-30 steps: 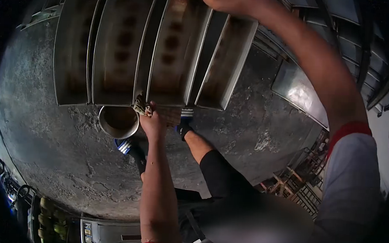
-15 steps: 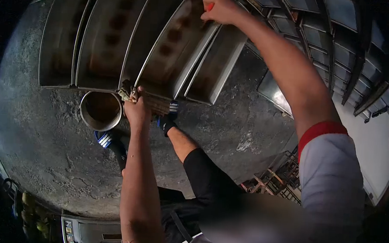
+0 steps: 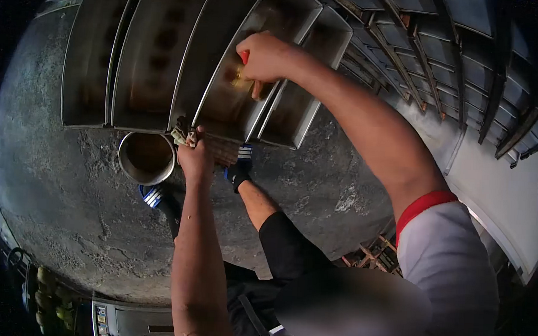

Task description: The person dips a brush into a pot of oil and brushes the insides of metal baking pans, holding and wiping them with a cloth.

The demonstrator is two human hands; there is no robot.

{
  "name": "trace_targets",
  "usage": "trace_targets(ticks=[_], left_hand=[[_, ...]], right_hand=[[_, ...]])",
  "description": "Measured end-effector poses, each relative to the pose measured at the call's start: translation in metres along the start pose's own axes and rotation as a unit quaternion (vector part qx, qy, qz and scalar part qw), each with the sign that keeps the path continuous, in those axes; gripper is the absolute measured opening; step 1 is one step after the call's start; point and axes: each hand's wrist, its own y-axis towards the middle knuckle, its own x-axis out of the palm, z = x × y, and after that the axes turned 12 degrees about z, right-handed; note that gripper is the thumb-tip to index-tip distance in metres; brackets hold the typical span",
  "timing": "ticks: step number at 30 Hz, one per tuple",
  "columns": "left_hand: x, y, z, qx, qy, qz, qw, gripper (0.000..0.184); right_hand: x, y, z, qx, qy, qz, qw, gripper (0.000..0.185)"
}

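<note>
Left hand (image 3: 195, 157) in a pinch on cloth (image 3: 181, 135), right hand (image 3: 263, 57) closed around a red object (image 3: 244, 57) (mostly hidden) over a tray (image 3: 222, 113).

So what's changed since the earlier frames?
Right hand, gripping a red item, moved from the far end of the metal tray toward its near end. That tray swung right, narrowing the gap to the rightmost tray. Nothing grasped or released. Left hand still grips the cloth at the near edge; pot still on the floor.
</note>
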Motion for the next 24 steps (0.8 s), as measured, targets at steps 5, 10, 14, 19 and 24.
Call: trace_targets(ticks=[5, 10, 14, 19, 24], left_hand=[[-0.004, -0.017, 0.023, 0.028, 0.063, 0.012, 0.998, 0.030], [-0.003, -0.013, 0.014, 0.002, 0.120, -0.008, 0.993, 0.028], [0.001, -0.012, -0.006, 0.011, 0.038, -0.012, 0.999, 0.025], [-0.019, -0.029, 0.021, -0.026, -0.030, -0.057, 0.998, 0.017], [-0.123, -0.039, 0.015, -0.095, 0.001, -0.127, 0.987, 0.026]], right_hand=[[0.068, -0.015, 0.012, 0.076, 0.079, -0.061, 0.992, 0.018], [0.097, -0.047, 0.002, 0.072, 0.129, -0.066, 0.987, 0.013], [-0.032, -0.071, -0.020, 0.171, 0.142, -0.063, 0.973, 0.011], [-0.061, -0.083, -0.065, -0.093, 0.249, 0.230, 0.936, 0.010], [0.055, -0.004, -0.136, -0.001, 0.320, 0.248, 0.914, 0.012]])
